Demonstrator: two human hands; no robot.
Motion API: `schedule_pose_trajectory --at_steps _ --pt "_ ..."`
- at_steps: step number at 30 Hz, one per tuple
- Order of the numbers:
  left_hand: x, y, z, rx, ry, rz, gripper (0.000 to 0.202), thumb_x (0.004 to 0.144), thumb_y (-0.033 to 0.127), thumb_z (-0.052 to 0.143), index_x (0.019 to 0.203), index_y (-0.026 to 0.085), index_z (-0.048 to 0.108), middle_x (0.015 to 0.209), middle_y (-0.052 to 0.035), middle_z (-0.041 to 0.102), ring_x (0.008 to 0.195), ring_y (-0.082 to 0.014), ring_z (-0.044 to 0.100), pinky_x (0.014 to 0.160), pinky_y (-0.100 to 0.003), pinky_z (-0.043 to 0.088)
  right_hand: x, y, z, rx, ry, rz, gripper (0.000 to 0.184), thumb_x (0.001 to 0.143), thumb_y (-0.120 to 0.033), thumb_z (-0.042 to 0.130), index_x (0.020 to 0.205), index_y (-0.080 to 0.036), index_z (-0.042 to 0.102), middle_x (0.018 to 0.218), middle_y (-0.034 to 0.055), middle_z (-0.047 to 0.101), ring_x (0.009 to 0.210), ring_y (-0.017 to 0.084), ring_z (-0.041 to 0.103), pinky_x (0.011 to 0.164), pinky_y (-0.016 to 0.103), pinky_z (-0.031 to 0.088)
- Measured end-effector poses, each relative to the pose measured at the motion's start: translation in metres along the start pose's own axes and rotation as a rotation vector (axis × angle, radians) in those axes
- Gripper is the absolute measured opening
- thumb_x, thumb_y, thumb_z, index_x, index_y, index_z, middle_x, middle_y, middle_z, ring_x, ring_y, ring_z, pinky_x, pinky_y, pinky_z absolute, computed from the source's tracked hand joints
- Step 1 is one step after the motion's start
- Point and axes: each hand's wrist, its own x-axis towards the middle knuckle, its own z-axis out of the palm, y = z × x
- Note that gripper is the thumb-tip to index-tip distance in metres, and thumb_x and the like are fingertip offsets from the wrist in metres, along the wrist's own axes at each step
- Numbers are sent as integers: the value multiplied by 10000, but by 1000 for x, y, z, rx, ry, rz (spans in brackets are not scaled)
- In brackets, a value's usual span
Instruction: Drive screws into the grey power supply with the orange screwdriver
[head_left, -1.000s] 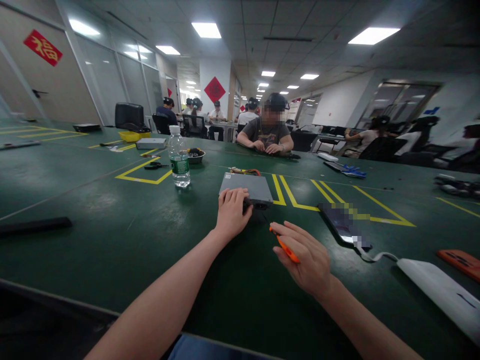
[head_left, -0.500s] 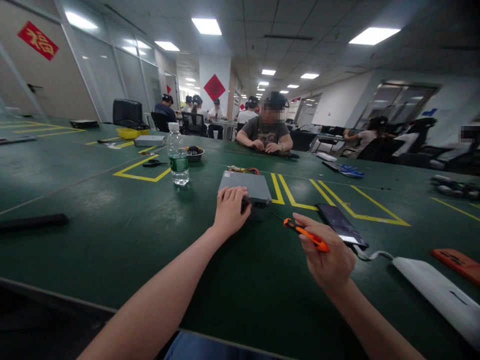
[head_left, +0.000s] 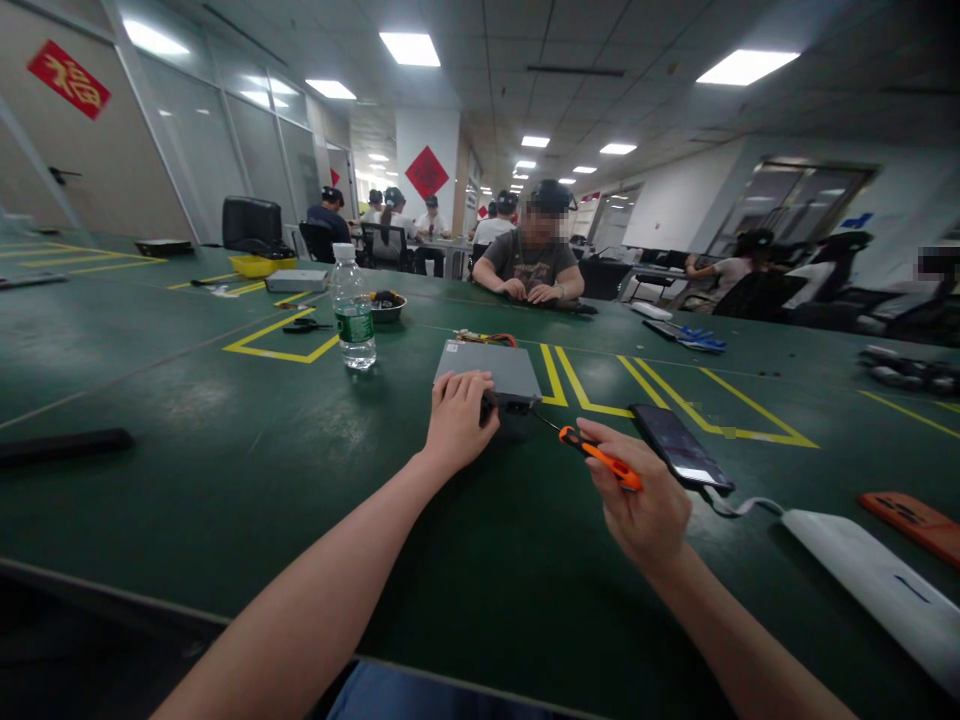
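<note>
A grey metal computer power supply (head_left: pixel 499 368) lies on the green table, its wires (head_left: pixel 487 338) bunched at the far side. My left hand (head_left: pixel 461 415) grips its near left part, fingers over the top and thumb at the front face. Between my right fingers is an orange and black screwdriver (head_left: pixel 604 458). Its thin shaft points up and left, with the tip at the near right corner of the power supply; whether it touches a screw is too small to tell. My right hand (head_left: pixel 649 500) is closed around the handle, above the table.
A water bottle (head_left: pixel 352 310) stands left of the power supply, near a metal bowl (head_left: pixel 388 312). To the right lie a phone (head_left: pixel 679 440), a cabled white power bank (head_left: pixel 870 580) and an orange phone (head_left: pixel 911 520). A co-worker (head_left: pixel 532 255) sits across the table.
My right hand has moved left with the screwdriver, bringing its tip to the corner of the power supply. My left hand stays on the power supply.
</note>
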Motion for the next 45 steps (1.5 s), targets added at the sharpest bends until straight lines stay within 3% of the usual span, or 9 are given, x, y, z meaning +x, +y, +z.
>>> schedule_pose_trajectory --at_steps 9,16,19,23,31,37,41,45 --pt "0 0 1 -11 -3 -3 252 767 224 500 1017 227 480 1186 -19 559 1140 -187 447 1050 -383 203 0 2 -2 -28 -1 -14 297 795 -106 544 1059 -208 457 1075 97 615 969 188 597 776 345 505" --pt "0 -1 1 -25 1 5 263 756 217 513 1017 222 485 1187 -23 559 1134 -188 449 1042 -378 205 -2 -11 1 -191 -197 -211 221 777 -143 566 982 -184 493 1093 137 575 977 201 565 765 339 496" --pt "0 -1 1 -22 4 15 255 760 227 511 1014 221 487 1184 -19 560 1132 -186 451 1041 -370 208 -5 -20 1 -286 -274 -228 169 798 -232 505 956 -175 511 1113 153 542 987 238 541 758 385 479" --pt "0 -3 -2 -12 -11 35 261 765 224 498 1026 219 489 1191 -21 558 1144 -183 447 1043 -361 210 -9 -25 3 -322 -309 -250 241 806 -209 424 1016 -145 524 1112 171 533 1001 248 522 766 397 474" --pt "-3 -7 -16 21 -85 93 336 774 198 468 1109 227 478 1258 -13 521 1198 -169 418 1063 -362 188 -15 -28 13 -356 -325 -374 209 797 -271 571 980 -171 572 1083 123 601 1019 231 520 780 315 493" --pt "-6 -15 -23 47 -82 89 358 772 197 464 1128 240 467 1267 -6 516 1201 -164 417 1064 -368 181 -16 -29 17 -297 -372 -386 229 793 -255 576 1010 -182 578 1121 124 581 1058 237 498 823 335 475" --pt "-7 -19 -24 41 -77 70 353 766 206 480 1117 241 471 1257 -10 520 1203 -167 414 1072 -373 169 -15 -29 17 -318 -346 -365 237 795 -266 572 1021 -196 580 1090 123 590 950 219 546 778 351 475" --pt "-5 -22 -22 7 -63 71 288 778 248 503 1066 246 508 1254 -13 516 1245 -181 364 1078 -390 151 -16 -30 17 -283 -355 -359 171 813 -222 535 962 -156 589 1015 142 599 771 160 576 658 281 480"
